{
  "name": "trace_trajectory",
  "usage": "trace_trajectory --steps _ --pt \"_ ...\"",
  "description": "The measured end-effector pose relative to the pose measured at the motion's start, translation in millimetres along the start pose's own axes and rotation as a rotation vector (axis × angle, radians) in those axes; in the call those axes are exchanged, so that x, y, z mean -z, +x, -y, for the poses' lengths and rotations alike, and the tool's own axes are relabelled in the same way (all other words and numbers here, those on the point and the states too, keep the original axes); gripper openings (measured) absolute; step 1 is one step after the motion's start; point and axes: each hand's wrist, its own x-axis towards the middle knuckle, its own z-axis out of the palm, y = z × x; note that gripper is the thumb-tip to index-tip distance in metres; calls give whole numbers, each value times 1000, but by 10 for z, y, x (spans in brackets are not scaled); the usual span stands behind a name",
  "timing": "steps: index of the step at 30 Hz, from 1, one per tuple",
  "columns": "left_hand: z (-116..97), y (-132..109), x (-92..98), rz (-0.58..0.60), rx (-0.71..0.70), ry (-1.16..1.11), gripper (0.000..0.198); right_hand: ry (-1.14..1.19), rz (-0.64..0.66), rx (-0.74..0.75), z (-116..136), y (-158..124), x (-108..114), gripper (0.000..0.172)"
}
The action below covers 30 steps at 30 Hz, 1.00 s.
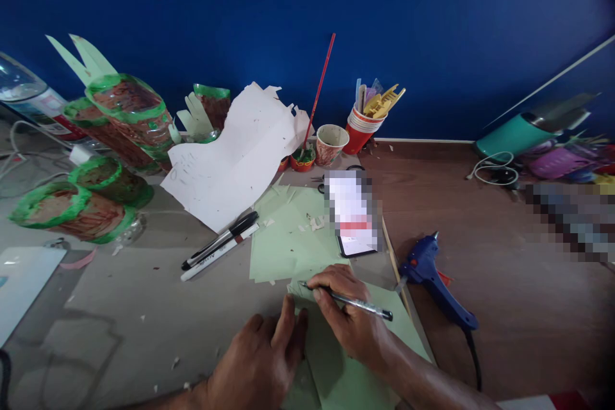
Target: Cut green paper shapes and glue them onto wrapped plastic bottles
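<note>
A clear-barrelled pen (358, 303) with a black end is pinched in my right hand (353, 311). Its tip touches the upper left corner of a light green paper sheet (343, 365). My left hand (264, 352) rests on that sheet's left edge, fingers stretched out and holding no object. Just beyond, another green sheet (273, 256) lies with small paper scraps on it. A phone (355, 218) with a lit, blurred screen lies on its right side.
Two markers (221, 246) lie left of the green paper. A blue glue gun (439, 285) sits right. Behind stand a torn white sheet (235, 147), a paper cup (331, 144) and a red cup (362, 131) of tools. Green-rimmed brown containers (127, 109) stand left.
</note>
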Motion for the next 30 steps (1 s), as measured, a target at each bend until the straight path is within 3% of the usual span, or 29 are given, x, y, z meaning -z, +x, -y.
trace_trajectory --steps 13,30 --pt "-8 -7 -64 51 2 24 43 -10 12 -2 -2 0 -2 15" --pt "-7 0 -11 48 -5 22 43 -14 13 -3 38 6 24 16"
